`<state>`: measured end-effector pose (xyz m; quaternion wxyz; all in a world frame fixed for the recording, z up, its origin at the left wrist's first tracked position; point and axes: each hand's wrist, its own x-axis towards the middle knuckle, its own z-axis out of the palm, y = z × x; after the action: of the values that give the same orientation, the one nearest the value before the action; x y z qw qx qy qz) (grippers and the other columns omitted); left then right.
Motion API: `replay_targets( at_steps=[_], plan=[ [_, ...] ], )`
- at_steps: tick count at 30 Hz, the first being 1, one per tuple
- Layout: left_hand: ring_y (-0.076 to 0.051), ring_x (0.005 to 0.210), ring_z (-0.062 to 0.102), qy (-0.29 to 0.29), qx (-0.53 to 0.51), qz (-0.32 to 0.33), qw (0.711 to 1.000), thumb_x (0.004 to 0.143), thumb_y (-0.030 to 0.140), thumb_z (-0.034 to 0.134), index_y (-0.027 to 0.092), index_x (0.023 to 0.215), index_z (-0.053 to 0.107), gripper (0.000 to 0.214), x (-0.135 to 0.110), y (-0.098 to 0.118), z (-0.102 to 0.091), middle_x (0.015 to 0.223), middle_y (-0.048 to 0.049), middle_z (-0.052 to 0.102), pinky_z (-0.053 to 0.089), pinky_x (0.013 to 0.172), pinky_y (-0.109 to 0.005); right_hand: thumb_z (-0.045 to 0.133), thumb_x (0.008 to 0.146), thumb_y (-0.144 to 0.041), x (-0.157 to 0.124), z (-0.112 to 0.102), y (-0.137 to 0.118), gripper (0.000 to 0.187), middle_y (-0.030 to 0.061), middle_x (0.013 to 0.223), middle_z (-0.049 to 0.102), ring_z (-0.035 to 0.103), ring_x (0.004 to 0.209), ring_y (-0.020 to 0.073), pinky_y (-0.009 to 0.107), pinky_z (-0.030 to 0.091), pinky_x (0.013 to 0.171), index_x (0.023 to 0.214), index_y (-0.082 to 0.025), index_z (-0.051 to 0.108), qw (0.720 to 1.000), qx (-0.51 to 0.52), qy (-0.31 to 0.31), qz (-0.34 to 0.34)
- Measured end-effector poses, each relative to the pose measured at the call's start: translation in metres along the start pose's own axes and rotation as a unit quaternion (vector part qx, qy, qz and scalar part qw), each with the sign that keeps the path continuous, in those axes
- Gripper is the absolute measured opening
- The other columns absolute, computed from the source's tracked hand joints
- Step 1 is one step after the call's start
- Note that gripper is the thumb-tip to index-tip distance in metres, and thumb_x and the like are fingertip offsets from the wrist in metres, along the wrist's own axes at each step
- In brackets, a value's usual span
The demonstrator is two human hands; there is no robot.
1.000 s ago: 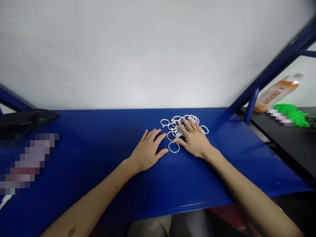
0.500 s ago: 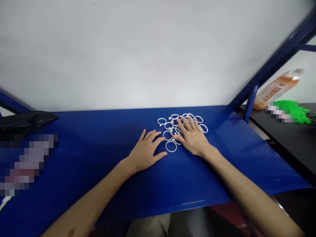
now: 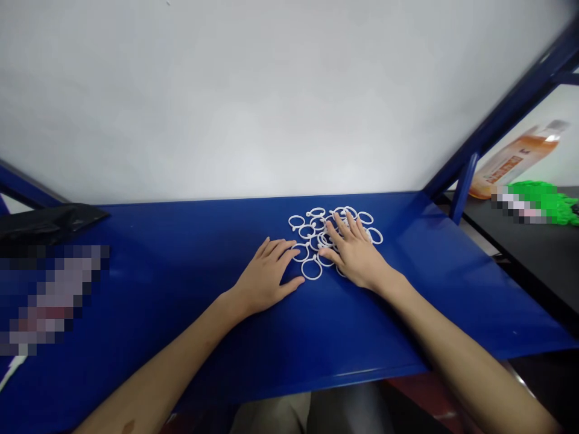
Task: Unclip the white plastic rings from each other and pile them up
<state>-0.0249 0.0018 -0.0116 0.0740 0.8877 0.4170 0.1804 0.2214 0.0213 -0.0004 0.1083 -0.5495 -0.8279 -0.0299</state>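
Observation:
Several thin white rings (image 3: 312, 278), each with a small knob, lie loosely overlapped on the blue tabletop (image 3: 181, 253). My right hand (image 3: 355, 252) rests palm down over the right part of the pile with its fingers apart, hiding some rings beneath it. At the pile's left edge my left hand (image 3: 268, 274) lies open on the table, its fingertips touching or almost touching the nearest ring (image 3: 300, 260). Neither hand grasps a ring.
A black plastic bag (image 3: 54, 218) lies at the far left, above a blurred-out packet (image 3: 63, 289). Blue frame bars (image 3: 497, 129) rise at the right. Past them, an orange bottle (image 3: 511, 163) and a green bundle (image 3: 543, 196) stand on a black surface. A pale wall backs the table.
A few rings on the left side of the pile have shifted slightly left, one against my left fingertips. My hands are nearly in the same place; the view has tilted a little.

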Motion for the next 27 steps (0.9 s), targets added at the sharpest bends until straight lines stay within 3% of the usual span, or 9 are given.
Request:
replay_targets(
  at_steps=[3,6,10,17,22,27],
  plan=[
    [-0.026,0.124,0.052,0.011,0.014,0.002,1.000,0.094,0.036,0.056,0.020,0.122,0.058,0.032,0.000,0.000,-0.002,0.129,-0.0085,0.060,0.032,0.117,-0.052,0.045,0.099,-0.054,-0.003,-0.013,-0.007,0.057,0.0140,0.155,0.040,0.020,0.149,0.0379,0.060,0.025,0.119,0.140,-0.016,0.054,0.997,0.028,0.041,-0.051],
    [-0.025,0.113,0.056,0.029,0.020,-0.001,0.999,0.094,0.031,0.056,0.019,0.111,0.061,0.021,-0.001,-0.002,-0.004,0.115,-0.0073,0.063,0.041,0.107,-0.047,0.048,0.099,-0.035,-0.005,-0.026,-0.013,0.031,0.0115,0.137,0.058,0.035,0.142,0.0339,0.056,0.035,0.115,0.110,-0.017,0.071,0.990,0.063,0.067,-0.111],
    [-0.025,0.101,0.056,0.039,0.026,-0.008,0.999,0.092,0.033,0.060,0.019,0.096,0.060,0.014,-0.002,-0.005,-0.006,0.102,-0.0054,0.064,0.047,0.091,-0.043,0.055,0.091,-0.023,-0.007,-0.036,-0.012,0.020,0.0118,0.120,0.065,0.047,0.128,0.0329,0.051,0.044,0.107,0.087,-0.017,0.073,0.986,0.065,0.061,-0.141],
    [-0.024,0.100,0.058,0.048,-0.010,-0.010,0.999,0.091,0.032,0.063,0.020,0.088,0.056,0.015,-0.003,-0.002,-0.011,0.100,-0.0056,0.066,0.048,0.089,-0.042,0.067,0.084,-0.023,-0.008,-0.037,-0.007,0.009,0.0104,0.120,0.063,0.048,0.118,0.0320,0.047,0.048,0.099,0.082,-0.018,0.073,0.985,0.058,0.006,-0.165],
    [-0.022,0.110,0.061,0.088,-0.062,0.054,0.993,0.092,0.030,0.063,0.020,0.098,0.057,0.013,0.000,0.010,-0.003,0.114,-0.0076,0.068,0.049,0.095,-0.041,0.065,0.085,-0.021,-0.007,-0.034,-0.007,0.009,0.0109,0.117,0.063,0.048,0.115,0.0301,0.045,0.047,0.097,0.079,-0.018,0.072,0.983,0.074,-0.004,-0.165],
    [-0.026,0.114,0.061,0.078,-0.017,0.079,0.994,0.090,0.030,0.066,0.017,0.111,0.058,0.026,0.002,0.017,0.010,0.117,-0.0091,0.070,0.051,0.096,-0.044,0.065,0.085,-0.020,-0.006,-0.031,-0.006,0.010,0.0107,0.119,0.062,0.047,0.116,0.0298,0.044,0.045,0.098,0.077,-0.017,0.070,0.983,0.087,0.003,-0.163]
  ],
)
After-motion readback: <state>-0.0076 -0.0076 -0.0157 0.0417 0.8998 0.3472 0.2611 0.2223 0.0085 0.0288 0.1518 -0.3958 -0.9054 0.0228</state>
